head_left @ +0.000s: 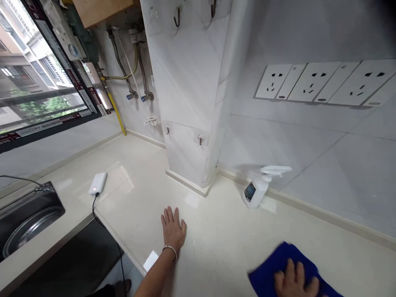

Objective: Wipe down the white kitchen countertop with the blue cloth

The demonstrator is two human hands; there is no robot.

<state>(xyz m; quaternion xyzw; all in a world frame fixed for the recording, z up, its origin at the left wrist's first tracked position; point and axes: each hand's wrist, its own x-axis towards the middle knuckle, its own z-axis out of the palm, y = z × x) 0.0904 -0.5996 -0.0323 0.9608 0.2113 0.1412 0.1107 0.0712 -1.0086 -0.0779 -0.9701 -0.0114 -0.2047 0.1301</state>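
The right hand [295, 280] lies flat, fingers spread, pressing the blue cloth [278, 264] onto the bench [222, 239] at five o'clock, while the left hand [172, 229] rests open, palm down, near six o'clock, gripping nothing. Wiping well, I judge, means even palm pressure, overlapping strokes, and keeping clear of the spray bottle [258, 187] at two o'clock.

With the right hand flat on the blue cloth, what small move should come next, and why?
Probably slide the right hand with the blue cloth forward across the counter, toward the spray bottle. The cloth lies at the near edge, pressed flat under the palm, while the left hand rests flat on the counter as a brace, and bare surface lies ahead.
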